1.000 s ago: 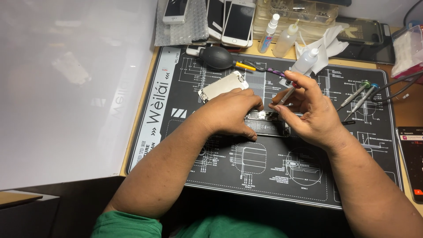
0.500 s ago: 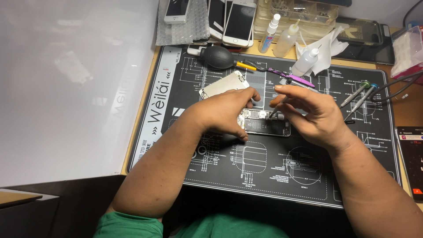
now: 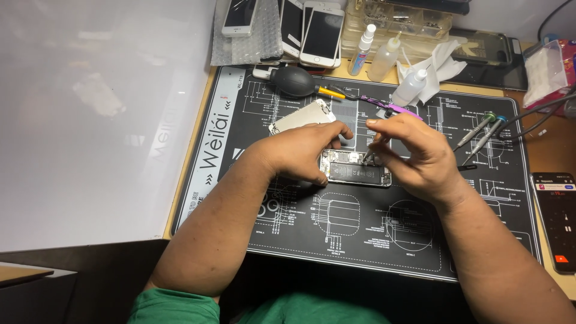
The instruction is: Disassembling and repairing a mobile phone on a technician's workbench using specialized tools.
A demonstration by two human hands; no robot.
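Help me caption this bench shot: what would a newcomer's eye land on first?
Both hands meet over an opened phone at the middle of the black repair mat: the left hand steadies its end, the right hand works a thin tool into it. Behind, a removed silver back cover and a black dust blower.

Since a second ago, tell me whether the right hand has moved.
Yes. The right hand dropped from near the purple tweezers toward the opened phone, fingertips now at its top.
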